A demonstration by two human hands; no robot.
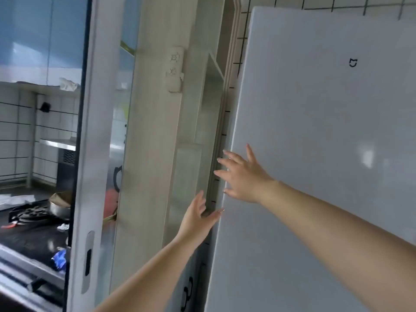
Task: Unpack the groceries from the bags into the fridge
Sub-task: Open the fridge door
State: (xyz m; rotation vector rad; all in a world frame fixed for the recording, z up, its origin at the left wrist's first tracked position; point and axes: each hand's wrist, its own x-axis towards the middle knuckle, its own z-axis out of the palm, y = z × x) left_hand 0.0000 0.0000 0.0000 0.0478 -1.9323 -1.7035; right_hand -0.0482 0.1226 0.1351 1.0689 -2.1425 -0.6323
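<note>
White-tiled kitchen wall backs the tall fridge door point(326, 154) filling the frame's right; its free vertical edge runs down mid-frame. Right hand point(242, 176), fingers spread, lies flat beside that edge; left hand point(198, 219), also spread, reaches just below

No words or numbers can be read anywhere. In the upper right of the frame, the pale grey fridge door point(315, 131) carries 1 small black logo mark point(353, 62), a rounded shield-like outline. Upper centre, a cream wall-mounted plastic panel point(175, 69) shows 2 embossed sun-like symbols, stacked vertically.
</note>
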